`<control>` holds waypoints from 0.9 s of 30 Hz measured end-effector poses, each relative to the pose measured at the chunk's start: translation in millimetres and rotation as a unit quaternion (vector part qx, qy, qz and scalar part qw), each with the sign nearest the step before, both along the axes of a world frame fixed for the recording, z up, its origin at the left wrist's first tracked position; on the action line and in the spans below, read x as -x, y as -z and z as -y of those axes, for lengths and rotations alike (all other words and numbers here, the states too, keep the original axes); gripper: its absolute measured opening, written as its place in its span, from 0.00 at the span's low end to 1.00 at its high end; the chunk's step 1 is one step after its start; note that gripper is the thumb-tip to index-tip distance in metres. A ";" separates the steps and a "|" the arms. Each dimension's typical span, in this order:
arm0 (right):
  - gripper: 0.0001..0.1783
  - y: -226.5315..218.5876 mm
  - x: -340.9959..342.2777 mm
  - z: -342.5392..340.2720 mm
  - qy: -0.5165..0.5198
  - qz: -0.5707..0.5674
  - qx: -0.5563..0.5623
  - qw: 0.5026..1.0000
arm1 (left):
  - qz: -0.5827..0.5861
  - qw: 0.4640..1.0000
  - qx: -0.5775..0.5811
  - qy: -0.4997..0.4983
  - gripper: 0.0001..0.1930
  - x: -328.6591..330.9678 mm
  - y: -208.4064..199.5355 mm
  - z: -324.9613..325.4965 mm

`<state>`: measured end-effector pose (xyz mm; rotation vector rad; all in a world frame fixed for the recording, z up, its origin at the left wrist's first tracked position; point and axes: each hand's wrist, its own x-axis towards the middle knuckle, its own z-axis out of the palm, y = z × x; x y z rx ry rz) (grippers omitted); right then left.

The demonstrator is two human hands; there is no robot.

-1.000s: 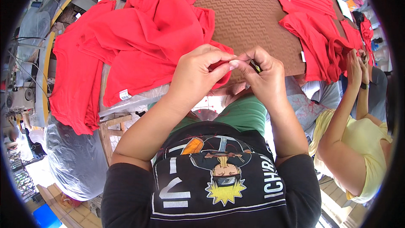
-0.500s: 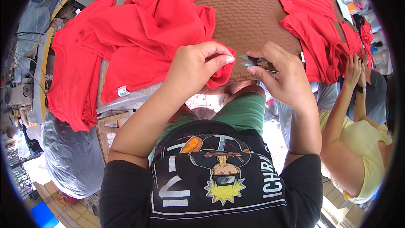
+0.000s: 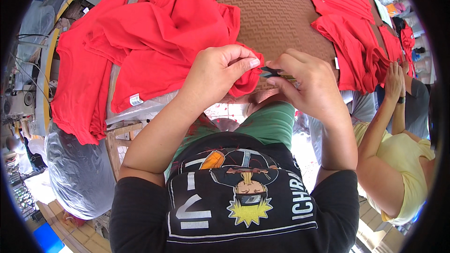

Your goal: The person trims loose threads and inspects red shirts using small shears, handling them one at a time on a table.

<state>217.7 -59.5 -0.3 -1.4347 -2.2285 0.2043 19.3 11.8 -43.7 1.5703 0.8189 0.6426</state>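
We see the red garment (image 3: 247, 84) right at our L hand (image 3: 218, 68), its edge gathered under the fingertips; how far it runs into the red cloth (image 3: 159, 33) beyond, we can't tell b/c folds overlap. L hand is pinched, thumb to index, w/ that edge btwn them; its other fingers are mostly hidden. R hand (image 3: 307, 77) is half curled round small dark snips (image 3: 270, 72), blades aimed at the edge just beside L thumb; contact's too small to tell & the handle's mostly covered. Beyond both hands: brown table cover (image 3: 272, 18), cut off up top. Well R of R hand, a co-worker's hands (image 3: 396, 83) are raised by red garments (image 3: 349, 51); what they hold is unclear.
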 end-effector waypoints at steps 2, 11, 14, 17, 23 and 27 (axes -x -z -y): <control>0.10 0.5 1.3 -0.6 -0.003 0.002 -0.005 1.000 | -0.009 1.000 -0.001 0.000 0.12 0.7 -1.6 0.2; 0.09 -0.3 3.9 -2.2 0.005 0.021 -0.029 0.999 | 0.000 1.000 -0.002 0.003 0.11 1.2 -0.4 -0.3; 0.09 3.2 5.3 -3.5 0.002 0.024 -0.040 0.999 | -0.008 1.000 0.001 0.002 0.11 -0.2 0.1 0.0; 0.10 1.3 9.1 -4.1 -0.003 0.039 -0.045 0.998 | -0.002 1.000 -0.011 -0.003 0.10 -0.9 0.4 1.0; 0.10 -15.8 -7.6 -0.6 -0.004 0.117 -0.024 0.993 | -0.113 0.905 -0.379 0.153 0.17 30.8 -49.5 4.8; 0.13 -56.3 -49.7 7.5 0.120 0.022 0.010 0.993 | -0.132 0.905 -0.378 0.143 0.21 62.5 -97.3 7.0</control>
